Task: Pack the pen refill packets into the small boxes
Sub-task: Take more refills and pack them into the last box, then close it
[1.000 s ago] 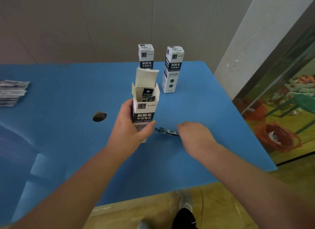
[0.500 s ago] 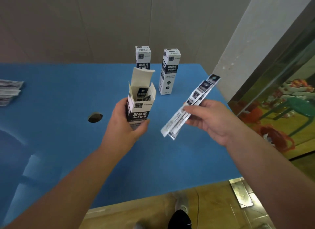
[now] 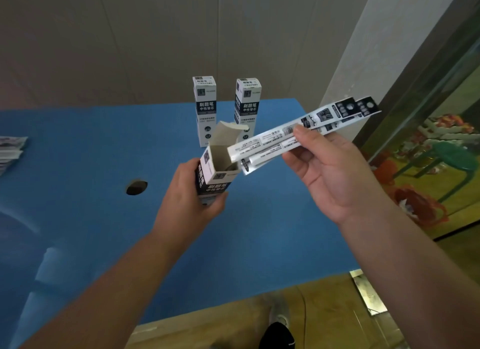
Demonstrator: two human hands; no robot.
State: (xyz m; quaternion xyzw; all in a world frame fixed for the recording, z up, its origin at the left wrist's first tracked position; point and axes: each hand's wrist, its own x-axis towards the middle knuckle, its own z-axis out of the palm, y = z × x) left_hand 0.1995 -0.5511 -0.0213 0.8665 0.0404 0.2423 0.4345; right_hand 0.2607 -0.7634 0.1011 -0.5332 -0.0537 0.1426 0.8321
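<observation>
Over a blue worktop [image 3: 78, 166], the left hand [image 3: 187, 205] is wrapped round the lower part of an open box [image 3: 215, 177], tipped so its mouth faces up and right with the lid flap standing behind. The right hand [image 3: 332, 172] pinches a few long refill packets [image 3: 293, 133] near their middle between thumb and fingers, their near ends just at the box's mouth and not yet inside. To finish cleanly, it looks best to square the packets together, line them up with the box's length, keep the flap clear, then slide them in while the left hand holds firm.
</observation>
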